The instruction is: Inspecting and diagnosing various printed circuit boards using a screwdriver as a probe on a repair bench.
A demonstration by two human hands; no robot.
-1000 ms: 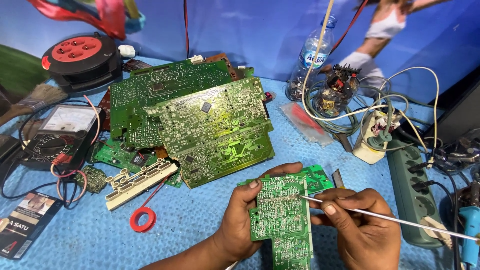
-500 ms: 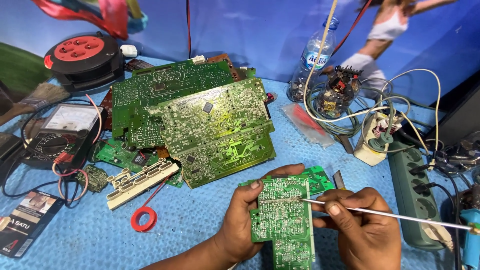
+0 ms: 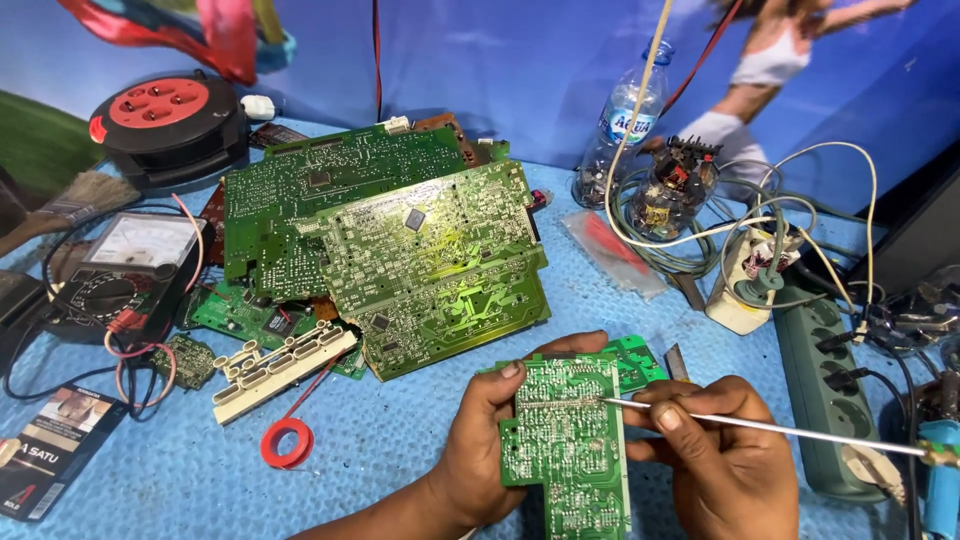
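A clear plastic bottle at one o'clock wears a blue and white label band. A flat dark packet with red and white markings lies at eight o'clock on the blue mat. At nine o'clock a meter shows a pale rectangular dial face.

Left hand grips a small green circuit board upright by its edge. Right hand pinches a thin metal rod, its tip touching the board's solder side, above the blue mat.
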